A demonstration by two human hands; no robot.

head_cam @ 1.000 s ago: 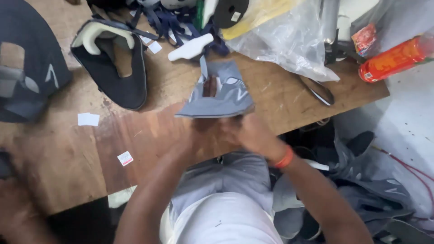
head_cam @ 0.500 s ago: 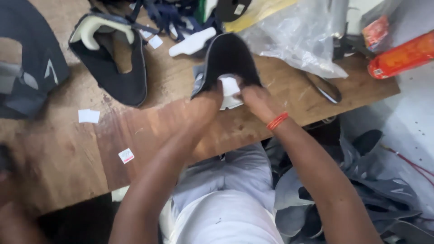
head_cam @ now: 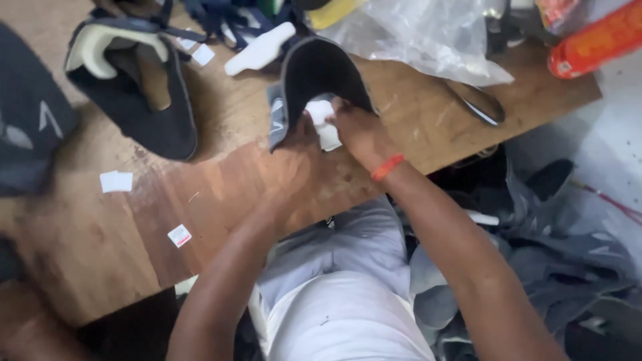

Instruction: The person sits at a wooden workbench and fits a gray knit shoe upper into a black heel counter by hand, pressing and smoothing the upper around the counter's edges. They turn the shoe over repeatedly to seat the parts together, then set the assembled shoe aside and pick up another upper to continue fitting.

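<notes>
A dark shoe upper (head_cam: pixel 319 70) with a black lining and grey outside lies opened up on the wooden table (head_cam: pixel 120 234). My left hand (head_cam: pixel 291 157) grips its near left edge. My right hand (head_cam: pixel 358 130), with an orange band at the wrist, presses a small white piece (head_cam: pixel 324 120) against the inside of the upper. Both hands sit close together at the upper's near end.
Another dark shoe upper with cream padding (head_cam: pixel 134 80) lies at the far left. Clear plastic bags (head_cam: pixel 414 37) and an orange can (head_cam: pixel 595 37) are at the far right. Scissors (head_cam: pixel 478 103) lie near the right edge. Small white labels (head_cam: pixel 115 180) dot the table. Grey uppers (head_cam: pixel 568 254) pile below.
The upper was turned over from its grey outer side to its black lining and moved farther onto the table. My hands followed it forward, and the white piece now shows inside.
</notes>
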